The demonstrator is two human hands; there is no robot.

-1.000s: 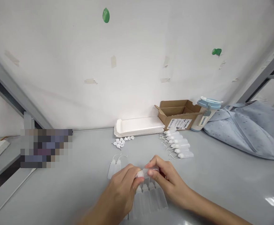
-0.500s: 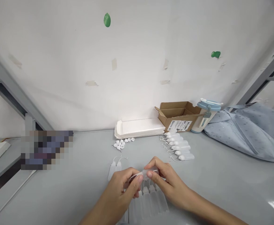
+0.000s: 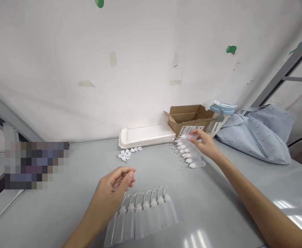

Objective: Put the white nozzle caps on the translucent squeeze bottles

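Note:
My right hand pinches a small clear plastic squeeze bottle at the top of a row of similar bottles with white tips. That row lies on the table in front of the cardboard box. My left hand hovers over the table with fingers curled in and the thumb against them, and nothing shows between them. Below and to its right lies a row of several translucent bottles with thin looped cap straps. The left hand and wrist cover part of that row's left end.
Small white caps or nozzles lie in a pile before a stack of white trays. Behind stand an open cardboard box and a blue-lidded cup. A pale blue cloth bag lies right; a blurred-out item lies left.
Both hands were together on a bottle above the near row. Now my right hand has gone forward and right with a bottle to the far row, while my left hand has let go. The view shifted.

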